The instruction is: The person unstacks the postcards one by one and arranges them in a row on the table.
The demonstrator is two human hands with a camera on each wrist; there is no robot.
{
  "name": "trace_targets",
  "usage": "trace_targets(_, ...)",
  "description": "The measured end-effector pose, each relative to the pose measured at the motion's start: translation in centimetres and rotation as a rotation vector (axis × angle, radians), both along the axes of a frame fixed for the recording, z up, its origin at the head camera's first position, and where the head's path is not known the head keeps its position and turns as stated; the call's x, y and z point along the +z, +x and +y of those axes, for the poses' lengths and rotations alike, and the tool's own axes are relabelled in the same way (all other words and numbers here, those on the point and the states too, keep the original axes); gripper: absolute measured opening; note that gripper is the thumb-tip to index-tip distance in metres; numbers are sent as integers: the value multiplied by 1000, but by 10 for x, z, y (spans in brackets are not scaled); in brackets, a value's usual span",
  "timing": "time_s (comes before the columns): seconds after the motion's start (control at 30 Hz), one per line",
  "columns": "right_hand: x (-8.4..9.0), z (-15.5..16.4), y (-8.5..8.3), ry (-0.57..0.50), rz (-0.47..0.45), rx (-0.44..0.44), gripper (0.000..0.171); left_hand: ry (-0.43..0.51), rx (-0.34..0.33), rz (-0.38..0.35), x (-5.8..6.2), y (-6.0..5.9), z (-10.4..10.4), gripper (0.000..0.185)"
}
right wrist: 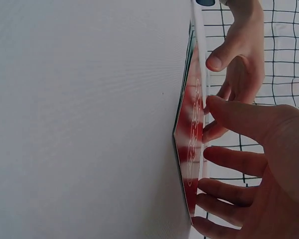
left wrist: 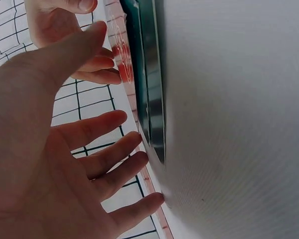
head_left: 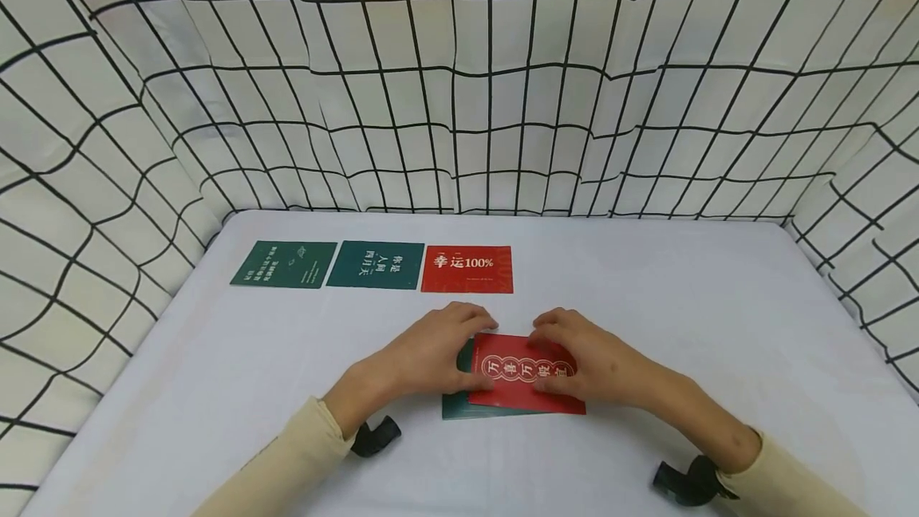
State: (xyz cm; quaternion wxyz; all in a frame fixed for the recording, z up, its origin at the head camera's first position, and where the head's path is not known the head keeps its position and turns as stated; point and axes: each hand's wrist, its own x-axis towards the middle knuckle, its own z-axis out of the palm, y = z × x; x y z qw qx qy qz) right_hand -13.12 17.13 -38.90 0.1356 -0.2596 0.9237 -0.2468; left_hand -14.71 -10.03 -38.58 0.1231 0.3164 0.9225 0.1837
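Cards: 3 in row (head_left: 373,265) | stack (head_left: 522,380) under 2 hands

The red card (head_left: 527,385) under both hands looks like thin, smooth card stock with a slight sheen, as do the green card (head_left: 459,405) beneath it and the three cards beyond. The table (head_left: 682,301) is covered in matt, finely woven white cloth. Behind the table hangs creased white fabric (head_left: 459,86) printed with a black grid.

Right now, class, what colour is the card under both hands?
Red card with white characters, seen best in the head view.
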Motion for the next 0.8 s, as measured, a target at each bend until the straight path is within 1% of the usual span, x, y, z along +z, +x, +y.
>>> trace_targets(0.17, -1, 0, 6, 18, 35, 51, 64, -10, -25, -15, -1, 5, 0, 88)
trace_targets(0.3, -2, -2, 10, 34, 62, 69, 74, -22, -34, -13, 0, 8, 0, 94)
trace_targets(0.43, -2, -3, 13, 57, 78, 87, 83, -44, -41, -7, 1, 10, 1, 96)
trace_targets(0.5, -2, -3, 15, 57, 81, 100, 85, -49, -42, -1, 0, 11, 1, 96)
trace_targets(0.6, -1, -2, 15, 51, 84, 111, 85, -51, -41, 4, 0, 11, 1, 94)
trace_targets(0.8, 1, -1, 15, 57, 102, 120, 76, -46, -40, 9, -1, 11, 1, 92)
